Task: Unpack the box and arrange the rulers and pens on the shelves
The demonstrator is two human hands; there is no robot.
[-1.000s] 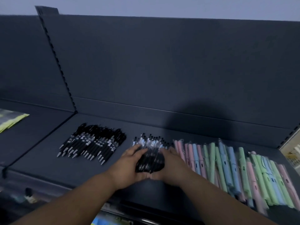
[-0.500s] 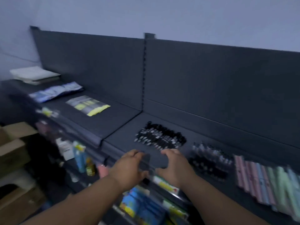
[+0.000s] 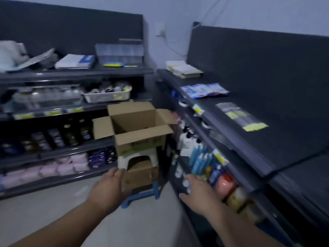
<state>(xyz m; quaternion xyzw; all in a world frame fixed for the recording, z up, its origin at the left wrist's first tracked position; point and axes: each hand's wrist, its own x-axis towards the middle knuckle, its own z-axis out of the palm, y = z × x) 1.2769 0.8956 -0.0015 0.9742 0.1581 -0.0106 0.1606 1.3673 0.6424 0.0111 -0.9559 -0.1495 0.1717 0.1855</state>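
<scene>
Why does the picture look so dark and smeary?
Head view: the light is dim and bluish; the left hand, right hand and bottles are smeared by blur; the box looks a little sharper.

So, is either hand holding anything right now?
No, the left hand and right hand are both open and empty, stretched toward the cardboard box.

A white stool (image 3: 122,161) stands far centre. Pink packs (image 3: 58,168) and dark bottles (image 3: 71,134) sit left, a white basket (image 3: 106,97) above them; blue packets (image 3: 204,90) and notepads (image 3: 185,69) right.
</scene>
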